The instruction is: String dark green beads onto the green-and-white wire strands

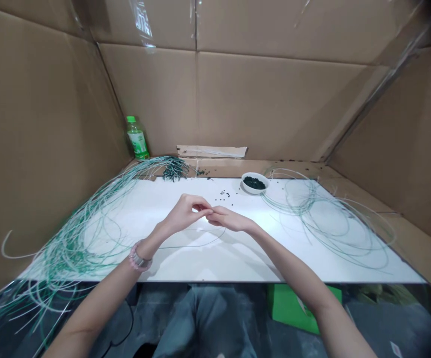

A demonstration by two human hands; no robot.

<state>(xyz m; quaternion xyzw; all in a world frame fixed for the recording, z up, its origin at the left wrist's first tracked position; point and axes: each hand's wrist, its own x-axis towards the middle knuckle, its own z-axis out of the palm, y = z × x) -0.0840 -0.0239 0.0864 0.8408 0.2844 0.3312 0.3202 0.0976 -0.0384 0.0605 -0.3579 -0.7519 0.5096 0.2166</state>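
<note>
Pinching with my left hand (183, 214) and right hand (230, 220), fingertips touching, I had both grips together on something too small to make out. A thin green wire (196, 247) curved just below them on the white worktop (208, 266). Green-striped wires (69, 243) heaped over the left edge, looser coils (312, 196) lay right, and a white bowl (253, 191) of dark beads (254, 183) sat near the far edge.

The left hand (185, 211) and right hand (230, 220) can pass freely over the white board (200, 263) in the middle, but the heap of green wires (69, 243) blocks the left side, the wire coils (335, 228) the right, and the small bowl (255, 184) the far side
</note>
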